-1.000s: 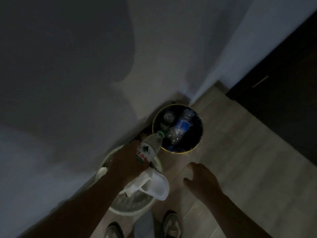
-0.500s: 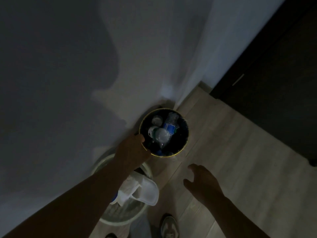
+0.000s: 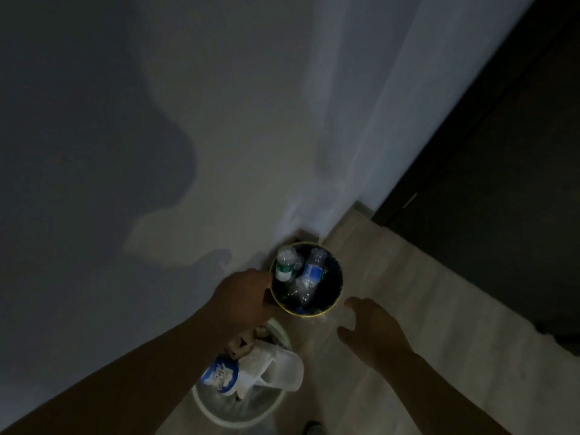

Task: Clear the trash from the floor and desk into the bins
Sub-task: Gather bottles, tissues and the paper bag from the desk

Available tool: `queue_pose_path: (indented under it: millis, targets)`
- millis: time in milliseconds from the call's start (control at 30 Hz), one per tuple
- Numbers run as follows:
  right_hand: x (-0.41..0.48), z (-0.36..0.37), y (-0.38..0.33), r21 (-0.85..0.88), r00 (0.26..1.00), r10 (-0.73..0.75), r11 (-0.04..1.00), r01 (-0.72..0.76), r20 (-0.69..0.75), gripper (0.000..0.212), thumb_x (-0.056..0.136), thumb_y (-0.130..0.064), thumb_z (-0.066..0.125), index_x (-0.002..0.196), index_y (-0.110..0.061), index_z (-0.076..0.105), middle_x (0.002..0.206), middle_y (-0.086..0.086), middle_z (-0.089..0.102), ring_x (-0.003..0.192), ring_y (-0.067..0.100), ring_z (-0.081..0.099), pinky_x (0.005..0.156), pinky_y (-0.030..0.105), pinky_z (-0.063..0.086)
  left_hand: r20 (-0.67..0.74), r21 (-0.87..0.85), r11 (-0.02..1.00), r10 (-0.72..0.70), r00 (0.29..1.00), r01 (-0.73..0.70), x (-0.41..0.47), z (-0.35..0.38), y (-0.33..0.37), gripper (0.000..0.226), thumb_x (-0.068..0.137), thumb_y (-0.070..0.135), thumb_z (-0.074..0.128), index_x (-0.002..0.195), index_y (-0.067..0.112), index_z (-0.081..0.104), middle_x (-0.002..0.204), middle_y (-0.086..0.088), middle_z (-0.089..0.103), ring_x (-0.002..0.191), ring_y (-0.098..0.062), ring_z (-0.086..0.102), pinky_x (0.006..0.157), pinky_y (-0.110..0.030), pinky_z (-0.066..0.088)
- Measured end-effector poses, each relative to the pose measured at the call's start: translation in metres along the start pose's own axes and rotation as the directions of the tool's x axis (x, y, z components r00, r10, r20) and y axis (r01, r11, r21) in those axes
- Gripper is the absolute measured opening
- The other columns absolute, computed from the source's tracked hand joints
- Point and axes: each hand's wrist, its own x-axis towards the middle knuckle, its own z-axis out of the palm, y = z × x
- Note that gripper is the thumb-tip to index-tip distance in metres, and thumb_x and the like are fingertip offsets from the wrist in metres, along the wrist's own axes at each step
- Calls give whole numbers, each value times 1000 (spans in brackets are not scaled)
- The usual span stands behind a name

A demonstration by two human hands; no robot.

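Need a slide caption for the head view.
Left hand at the yellow-rimmed dark round bin full of clear plastic bottles; right hand hovers open over the pale wood floor.

Plastic bottles (image 3: 309, 273) in yellow-rimmed bin (image 3: 314, 315) beside white bin (image 3: 281, 332)

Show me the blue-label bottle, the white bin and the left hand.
blue-label bottle (image 3: 313, 272), head view, on its blue label.
white bin (image 3: 201, 408), head view, on its near rim.
left hand (image 3: 241, 296), head view, on its back.
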Motion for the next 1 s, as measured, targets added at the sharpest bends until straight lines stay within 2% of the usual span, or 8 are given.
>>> queue_pose_path:
  millis: [100,233,400,533,733,867,1000]
  targets:
    - [-24,-49,-26,-35,997,-41,999,39,-69,54,89,-38,57,138,-24,40,130,1,49,120,16,48,96,24,39,-39,55,998,19,999,-17,-18,-47,8,37,87,31,60,117,8,59,113,-10,60,105,-25,57,88,-32,44]
    - [-66,-129,-64,-104,977,-126,989,109,-170,58,92,-36,55,144,-22,34,142,3,42,131,18,41,104,24,34,-145,138,987,105,984,-85,-46,-129,29,51,88,36,60,134,15,48,128,-4,53,115,-20,52,96,-28,40]
    - [-144,-250,-117,-141,903,-255,966,218,-347,63,92,-39,59,146,-19,33,139,3,46,125,17,47,103,27,40,-320,210,961,242,916,-180,-106,-251,76,50,88,37,61,133,20,48,128,-1,54,115,-15,53,95,-24,38]
    - [-233,-340,-152,-157,770,-373,926,343,-518,64,89,-44,63,144,-27,36,139,-3,47,122,13,49,102,22,38,-496,300,929,344,797,-215,-176,-349,114,47,86,39,63,129,25,52,123,5,56,107,-9,54,84,-12,33]
    - [-358,-433,-184,-277,501,-514,836,473,-696,61,84,-48,65,139,-33,43,134,-13,49,115,3,48,95,13,36,-629,463,868,464,624,-179,-287,-446,167,45,86,46,60,127,30,53,121,12,56,104,-1,54,78,-7,29]
    - [-405,-466,-201,-348,364,-570,781,518,-737,61,81,-53,65,137,-39,43,115,-26,40,100,-8,40,86,7,31,-656,508,846,502,564,-162,-345,-481,194,46,85,48,60,128,33,52,116,17,53,91,8,43,70,4,26]
    - [-431,-497,-216,-403,245,-624,707,580,-742,59,80,-54,66,133,-41,46,115,-26,44,96,-8,41,87,10,34,-699,541,838,494,517,-69,-391,-516,217,46,85,47,61,127,33,52,118,16,54,102,2,50,77,0,26]
